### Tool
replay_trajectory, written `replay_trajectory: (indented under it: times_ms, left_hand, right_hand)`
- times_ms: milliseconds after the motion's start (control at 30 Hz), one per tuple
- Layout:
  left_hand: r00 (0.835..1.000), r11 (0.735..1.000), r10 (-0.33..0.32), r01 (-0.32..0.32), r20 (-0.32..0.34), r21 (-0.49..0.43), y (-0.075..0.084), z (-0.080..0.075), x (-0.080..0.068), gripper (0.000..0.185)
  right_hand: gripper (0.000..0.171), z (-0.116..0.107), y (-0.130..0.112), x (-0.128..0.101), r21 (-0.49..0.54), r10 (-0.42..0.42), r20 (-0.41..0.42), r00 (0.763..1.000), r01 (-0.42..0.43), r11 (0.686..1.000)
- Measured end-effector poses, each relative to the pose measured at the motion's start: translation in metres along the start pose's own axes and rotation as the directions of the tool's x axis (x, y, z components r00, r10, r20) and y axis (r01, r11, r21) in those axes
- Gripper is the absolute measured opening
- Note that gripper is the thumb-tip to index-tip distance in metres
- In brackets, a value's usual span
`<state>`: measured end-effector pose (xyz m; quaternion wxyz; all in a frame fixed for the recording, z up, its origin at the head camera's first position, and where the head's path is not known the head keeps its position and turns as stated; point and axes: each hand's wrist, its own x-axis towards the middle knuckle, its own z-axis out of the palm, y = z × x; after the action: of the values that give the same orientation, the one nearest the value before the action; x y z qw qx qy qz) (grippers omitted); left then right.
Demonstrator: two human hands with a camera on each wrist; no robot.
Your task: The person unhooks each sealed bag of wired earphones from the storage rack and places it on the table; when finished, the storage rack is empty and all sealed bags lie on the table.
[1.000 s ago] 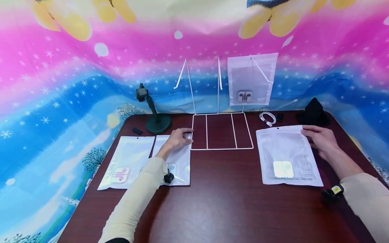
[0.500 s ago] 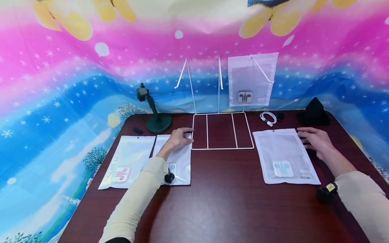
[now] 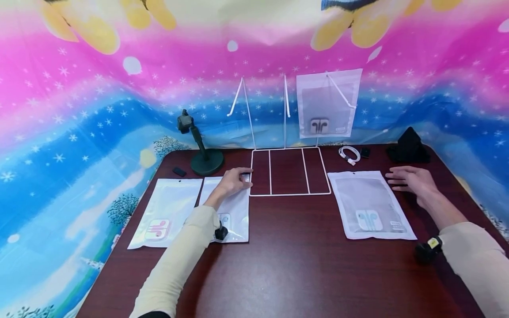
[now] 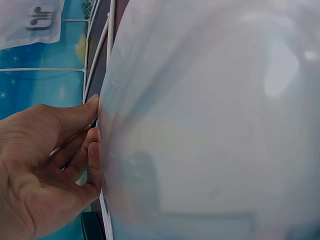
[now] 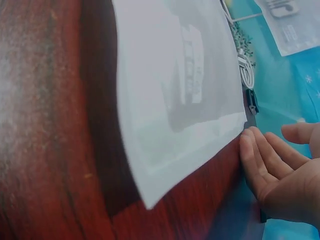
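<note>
On the left, my left hand (image 3: 234,180) lies over a glossy white zip bag (image 3: 234,229), its thumb and fingertips apart at the left wire of a white display rack (image 3: 290,194). In the left wrist view, the fingertips (image 4: 93,135) meet the edge of a pale, blurred bag surface. My right hand (image 3: 413,181) is just right of another white zip bag (image 3: 358,192), which lies on the table with boxed earphones (image 3: 369,220) inside. Its fingers are extended and hold nothing. In the right wrist view, the fingertips (image 5: 248,137) are close to the bag's corner.
A bag with dark earphones (image 3: 328,104) hangs from the rack's right hook. A bag with pink earphones (image 3: 175,203) lies far left. Behind are a dark green stand (image 3: 207,162), a coiled white cable (image 3: 350,155) and a black stand (image 3: 409,145).
My right hand has let go of the right bag and moved slightly away from it. That bag has shifted left and settled beside the rack. My left hand has stayed in place.
</note>
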<state>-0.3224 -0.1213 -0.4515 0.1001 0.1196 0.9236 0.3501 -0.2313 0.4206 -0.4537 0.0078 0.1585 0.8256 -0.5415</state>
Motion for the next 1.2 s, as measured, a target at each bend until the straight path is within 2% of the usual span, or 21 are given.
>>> replay_trajectory:
  times_ms: [233, 400, 467, 633, 1100, 1200]
  left_hand:
    - [1.000, 1.000, -0.004, 0.004, -0.005, 0.005, 0.002, 0.001, 0.000, 0.053]
    - [1.000, 1.000, 0.001, -0.001, -0.004, 0.006, 0.001, 0.001, -0.001, 0.053]
    - [1.000, 1.000, 0.003, -0.003, -0.003, 0.005, 0.001, 0.001, -0.002, 0.053]
    - [1.000, 1.000, 0.000, 0.000, -0.006, 0.004, 0.001, 0.001, -0.002, 0.053]
    - [1.000, 1.000, 0.009, -0.009, -0.004, 0.017, -0.002, -0.001, 0.000, 0.052]
    - [1.000, 0.999, 0.017, -0.017, 0.001, 0.028, -0.002, -0.001, 0.001, 0.052]
  right_hand:
    - [0.058, -0.007, -0.007, 0.006, 0.081, -0.031, 0.002, 1.000, 0.031, 0.996]
    - [0.063, -0.008, -0.025, 0.011, 0.144, -0.101, 0.026, 0.995, 0.096, 0.985]
    - [0.062, -0.007, -0.034, 0.013, 0.203, -0.128, 0.039, 0.991, 0.117, 0.972]
    - [0.064, -0.004, -0.060, 0.016, 0.352, -0.170, 0.054, 0.984, 0.140, 0.925]
    - [0.073, 0.021, -0.150, 0.033, 0.427, -0.254, -0.009, 0.967, 0.233, 0.874]
    - [0.075, 0.026, -0.164, 0.036, 0.478, -0.264, -0.033, 0.964, 0.247, 0.843]
